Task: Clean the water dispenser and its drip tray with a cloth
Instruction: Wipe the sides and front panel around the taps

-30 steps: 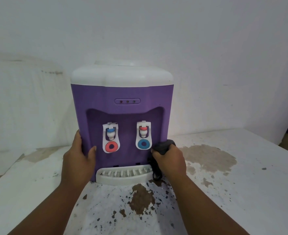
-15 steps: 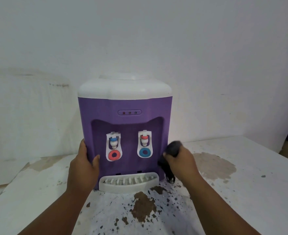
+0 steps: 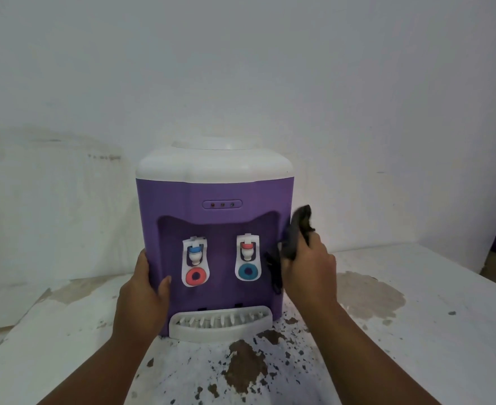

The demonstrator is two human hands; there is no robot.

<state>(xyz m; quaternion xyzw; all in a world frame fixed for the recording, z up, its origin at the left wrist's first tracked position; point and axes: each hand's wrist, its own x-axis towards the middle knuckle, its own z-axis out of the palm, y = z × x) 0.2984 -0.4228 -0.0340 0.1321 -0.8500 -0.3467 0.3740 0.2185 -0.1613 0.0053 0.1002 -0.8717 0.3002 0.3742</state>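
— Higher now: the right hand (image 3: 308, 267) has lifted the dark cloth (image 3: 298, 232), gripped in curled fingers, up the right edge of the water dispenser (image 3: 214, 194).
— And the left hand (image 3: 141, 290)?
— Clasping the left front corner, thumb in front. Dispenser stands on the stained desk (image 3: 416, 331), drip tray (image 3: 220, 324) at its base.

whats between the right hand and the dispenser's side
The cloth: the right hand holds it at the dispenser's right edge, with a strand hanging down the front. Head view.
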